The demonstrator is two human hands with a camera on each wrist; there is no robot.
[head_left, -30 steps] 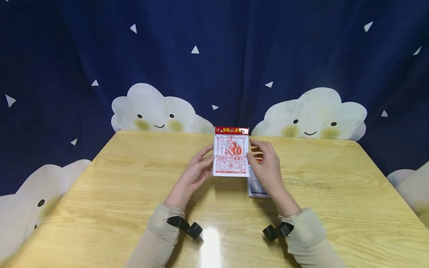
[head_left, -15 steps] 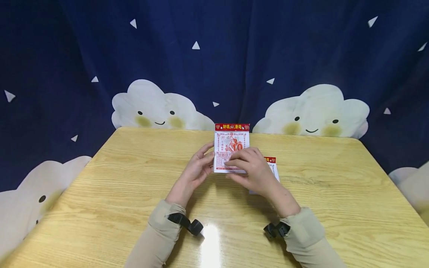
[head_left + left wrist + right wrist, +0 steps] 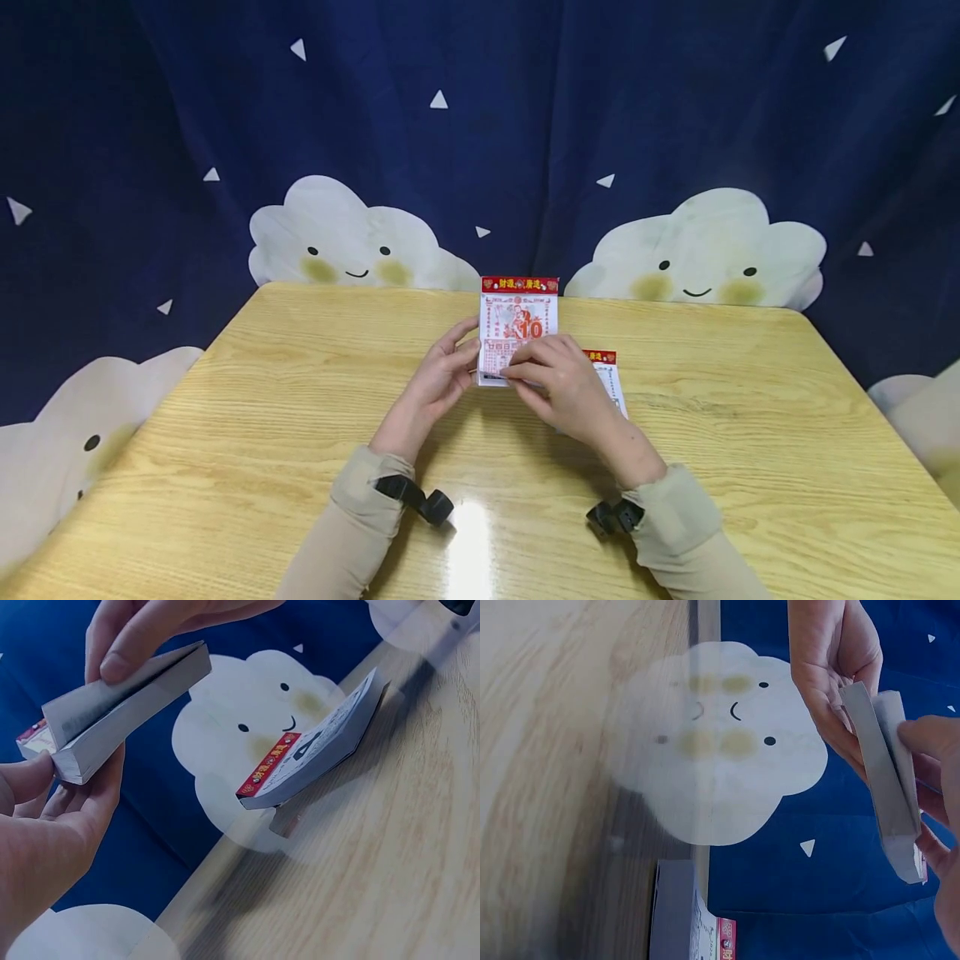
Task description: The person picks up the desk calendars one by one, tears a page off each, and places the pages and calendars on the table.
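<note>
From the head view, a red-and-white calendar pad (image 3: 519, 329) stands upright above the wooden surface (image 3: 225, 417), the left hand (image 3: 435, 387) gripping its left edge and the right hand (image 3: 558, 383) pinching its lower front sheet. A second pad (image 3: 609, 375) lies on the surface just right of the held pad. In the left wrist view, the right hand's fingers (image 3: 124, 656) lift the top sheet off the pad (image 3: 120, 705); the second pad (image 3: 315, 750) lies beyond it. In the right wrist view, the left hand (image 3: 832, 667) curls round the pad (image 3: 885, 780).

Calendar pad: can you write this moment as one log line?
left hand: holds calendar pad | right hand: pinches its top sheets | second pad: on table
</note>
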